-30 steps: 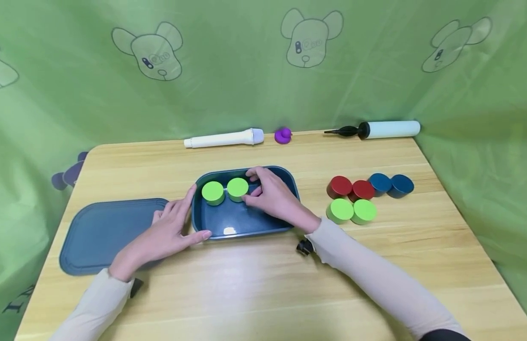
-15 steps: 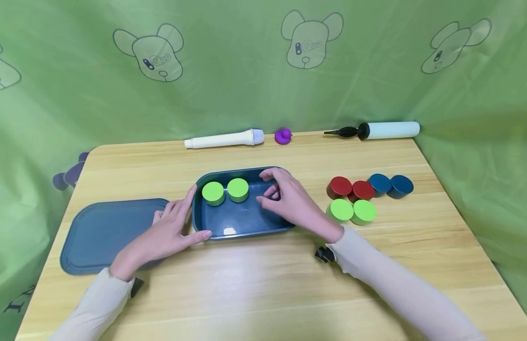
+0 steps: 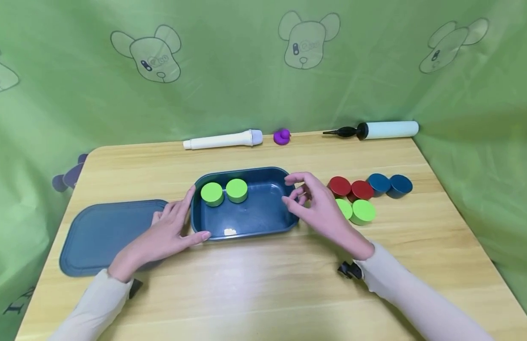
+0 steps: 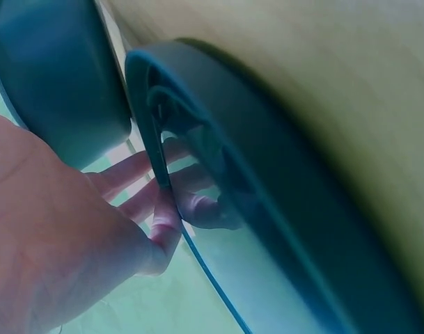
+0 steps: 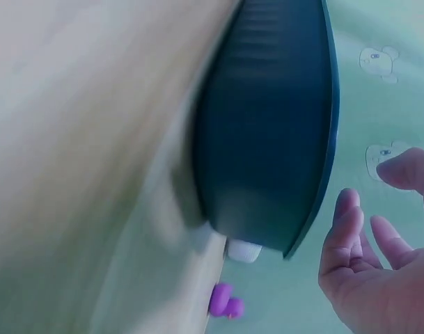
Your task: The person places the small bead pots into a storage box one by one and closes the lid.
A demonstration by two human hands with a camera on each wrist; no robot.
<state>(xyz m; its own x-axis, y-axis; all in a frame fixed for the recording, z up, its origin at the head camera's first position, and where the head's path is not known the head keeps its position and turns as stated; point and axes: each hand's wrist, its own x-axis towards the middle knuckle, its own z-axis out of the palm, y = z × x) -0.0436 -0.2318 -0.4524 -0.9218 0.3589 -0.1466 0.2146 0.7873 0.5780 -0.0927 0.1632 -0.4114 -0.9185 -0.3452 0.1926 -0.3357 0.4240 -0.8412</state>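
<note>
Right now I see the right hand (image 3: 321, 203) with its fingers loosely bent, grasping nothing, by the right edge of the blue tray (image 3: 255, 213), well apart from two green cylinders (image 3: 237, 190) in its far-left corner. Spread, the left hand (image 3: 167, 234) touches the tray's left edge, near a flat blue lid (image 3: 107, 232) toward the desk (image 3: 246, 303)'s left edge.

One dark-blue tray (image 5: 267, 132), outer wall and rim shown. One right hand (image 5: 375, 278), fingers loosely bent, thumb spread, near the rim. One whitish object (image 5: 244, 251), partly hidden by the tray. One small purple toy (image 5: 221, 300), two-lobed. Wooden tabletop (image 5: 79, 125), blurred. Green cloth (image 5: 295, 299), printed with cartoon animal heads (image 5: 376, 61).
</note>
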